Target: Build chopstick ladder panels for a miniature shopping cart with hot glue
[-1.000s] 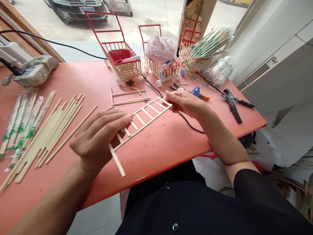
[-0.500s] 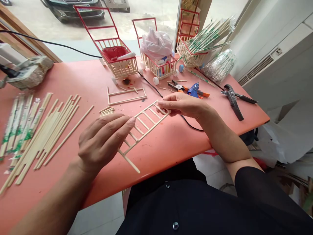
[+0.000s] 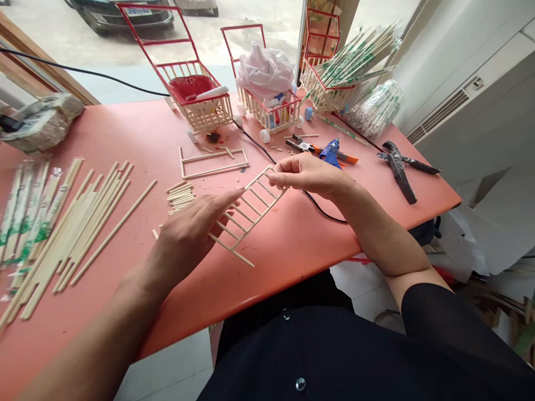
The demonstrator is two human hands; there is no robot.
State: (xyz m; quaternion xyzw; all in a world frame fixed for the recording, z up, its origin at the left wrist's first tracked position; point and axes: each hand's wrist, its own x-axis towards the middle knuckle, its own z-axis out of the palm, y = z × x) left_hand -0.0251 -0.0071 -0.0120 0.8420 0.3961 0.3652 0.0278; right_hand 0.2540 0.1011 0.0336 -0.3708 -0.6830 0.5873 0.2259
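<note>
A ladder-like frame of thin wooden sticks (image 3: 251, 224) is held above the pink table, between both hands. My right hand (image 3: 298, 171) pinches its far right end between thumb and fingers. Along its left side, my left hand (image 3: 196, 220) grips the frame, fingers on the far edge and partly hidden beneath. One longer stick sticks out past the frame's near end. Behind it, a rectangular stick frame (image 3: 215, 174) lies flat. Short cut sticks (image 3: 180, 196) are laid beside my left hand.
Long wooden sticks (image 3: 90, 223) and wrapped chopsticks (image 3: 31, 211) cover the table's left. At the back stand small stick carts (image 3: 204, 114) with red handles. Pliers (image 3: 301, 146), a blue glue gun (image 3: 330, 152) with a black cord and black cutters (image 3: 399, 170) lie on the right.
The frame has tilted and its near end has risen slightly. My left hand has shifted right and up along it, its fingers now straighter, uncovering more short sticks. My right hand keeps its pinch.
</note>
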